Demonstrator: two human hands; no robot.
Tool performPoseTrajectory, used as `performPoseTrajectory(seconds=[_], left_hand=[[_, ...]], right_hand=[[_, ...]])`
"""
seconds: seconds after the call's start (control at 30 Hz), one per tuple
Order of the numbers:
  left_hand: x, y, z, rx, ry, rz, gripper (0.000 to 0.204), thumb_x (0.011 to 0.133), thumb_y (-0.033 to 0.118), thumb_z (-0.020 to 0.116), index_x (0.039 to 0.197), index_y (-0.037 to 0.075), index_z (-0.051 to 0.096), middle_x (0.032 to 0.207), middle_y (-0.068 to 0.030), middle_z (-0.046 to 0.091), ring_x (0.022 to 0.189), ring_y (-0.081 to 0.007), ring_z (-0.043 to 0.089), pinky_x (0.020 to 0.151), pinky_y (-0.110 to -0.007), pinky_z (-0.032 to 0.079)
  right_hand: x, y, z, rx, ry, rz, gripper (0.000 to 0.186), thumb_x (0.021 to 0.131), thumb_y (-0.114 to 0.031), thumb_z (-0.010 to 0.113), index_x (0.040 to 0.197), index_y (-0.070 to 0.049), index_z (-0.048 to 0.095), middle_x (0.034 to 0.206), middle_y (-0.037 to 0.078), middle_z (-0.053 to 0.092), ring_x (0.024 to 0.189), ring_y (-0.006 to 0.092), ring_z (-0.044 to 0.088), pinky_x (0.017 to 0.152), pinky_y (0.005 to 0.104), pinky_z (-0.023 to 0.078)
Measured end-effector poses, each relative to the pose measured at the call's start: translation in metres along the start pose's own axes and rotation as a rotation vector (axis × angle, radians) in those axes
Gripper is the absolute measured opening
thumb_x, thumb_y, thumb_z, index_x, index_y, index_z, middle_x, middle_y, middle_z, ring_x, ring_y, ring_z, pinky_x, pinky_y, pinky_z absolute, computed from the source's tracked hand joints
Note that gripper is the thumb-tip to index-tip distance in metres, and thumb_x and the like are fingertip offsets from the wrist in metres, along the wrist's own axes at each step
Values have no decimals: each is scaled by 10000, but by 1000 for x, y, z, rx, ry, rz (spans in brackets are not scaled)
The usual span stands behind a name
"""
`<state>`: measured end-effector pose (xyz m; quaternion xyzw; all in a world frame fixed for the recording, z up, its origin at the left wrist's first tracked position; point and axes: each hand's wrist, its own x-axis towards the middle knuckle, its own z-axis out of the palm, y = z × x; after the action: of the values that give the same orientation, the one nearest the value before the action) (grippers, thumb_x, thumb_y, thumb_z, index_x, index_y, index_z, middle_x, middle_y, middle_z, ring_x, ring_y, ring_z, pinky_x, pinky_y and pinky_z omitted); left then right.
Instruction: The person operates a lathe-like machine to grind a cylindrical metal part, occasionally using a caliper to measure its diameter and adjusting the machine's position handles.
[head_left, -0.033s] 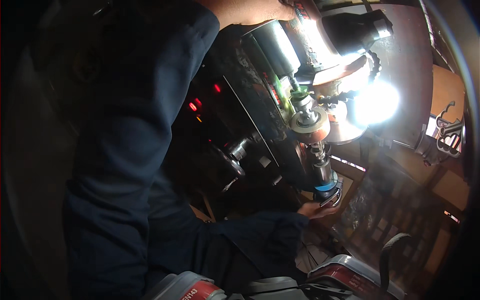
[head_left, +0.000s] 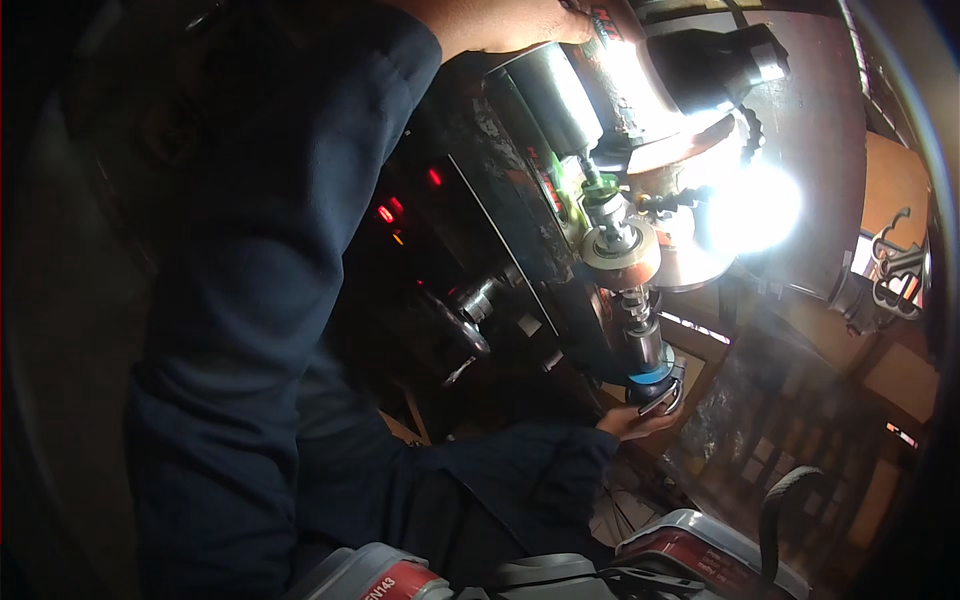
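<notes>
At the top, my left hand (head_left: pixel 505 22) is closed on the upper part of a pale, brightly lit machine housing (head_left: pixel 618 75); the picture's edge hides some fingers. Lower down, my right hand (head_left: pixel 643 423) cups the black end piece (head_left: pixel 650 392) with a blue band from below, its fingers curled against it. A metal shaft (head_left: pixel 645 345) rises from that piece to a round metal disc assembly (head_left: pixel 620 250). Above the disc, a silver cylinder (head_left: pixel 560 100) sits beside the housing. Glare washes out some machine parts.
A very bright lamp (head_left: pixel 755 210) shines beside the machine, near a black nozzle-shaped part (head_left: pixel 715 65) and a segmented hose (head_left: pixel 750 135). A metal handwheel (head_left: pixel 460 325) and small red lights (head_left: pixel 387 213) lie left. Clear plastic sheeting (head_left: pixel 730 400) hangs right. Two mask filters (head_left: pixel 700 550) border the bottom.
</notes>
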<state>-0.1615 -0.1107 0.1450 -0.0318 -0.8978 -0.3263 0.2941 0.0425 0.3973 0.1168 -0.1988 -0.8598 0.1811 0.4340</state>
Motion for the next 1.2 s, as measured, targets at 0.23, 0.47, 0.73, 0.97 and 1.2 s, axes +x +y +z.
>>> performPoseTrajectory(seconds=[0.23, 0.47, 0.73, 0.97, 1.2], left_hand=[[3, 5, -15, -132, -254, -172, 551, 777, 475, 680, 882, -66, 679, 1106, -350, 592, 1110, -451, 566, 940, -486, 466], [-6, -14, 26, 101, 95, 242, 334, 771, 225, 570, 890, -64, 688, 1097, -335, 601, 1114, -458, 556, 1044, -490, 378], [-13, -13, 25, 83, 104, 213, 343, 773, 248, 577, 871, -61, 688, 1052, -324, 606, 1065, -453, 565, 1018, -487, 393], [-12, -13, 26, 85, 107, 217, 353, 775, 269, 584, 854, -59, 688, 1013, -315, 610, 1022, -448, 573, 994, -484, 406], [-12, -12, 27, 76, 116, 213, 365, 777, 289, 591, 838, -57, 688, 973, -306, 614, 980, -444, 581, 971, -480, 420]], right_hand=[[49, 15, -9, 675, -279, 404, 371, 990, -171, 415, 1300, 23, 475, 1261, 176, 532, 1134, 284, 558, 935, 395, 469], [81, 7, -21, -190, -538, 7, 317, 967, -106, 432, 1200, 32, 597, 1094, 141, 655, 953, 219, 630, 845, 343, 500], [105, 8, -19, -345, -704, -95, 266, 958, -156, 512, 1105, -9, 678, 910, 69, 707, 819, 136, 640, 736, 294, 510], [122, 0, -9, -344, -890, 85, 257, 931, -117, 523, 1057, 54, 669, 913, 77, 690, 782, 123, 601, 706, 305, 497], [139, 8, -2, -269, -1073, 256, 252, 920, -150, 531, 918, 42, 693, 815, 35, 673, 740, 110, 582, 671, 294, 481]])
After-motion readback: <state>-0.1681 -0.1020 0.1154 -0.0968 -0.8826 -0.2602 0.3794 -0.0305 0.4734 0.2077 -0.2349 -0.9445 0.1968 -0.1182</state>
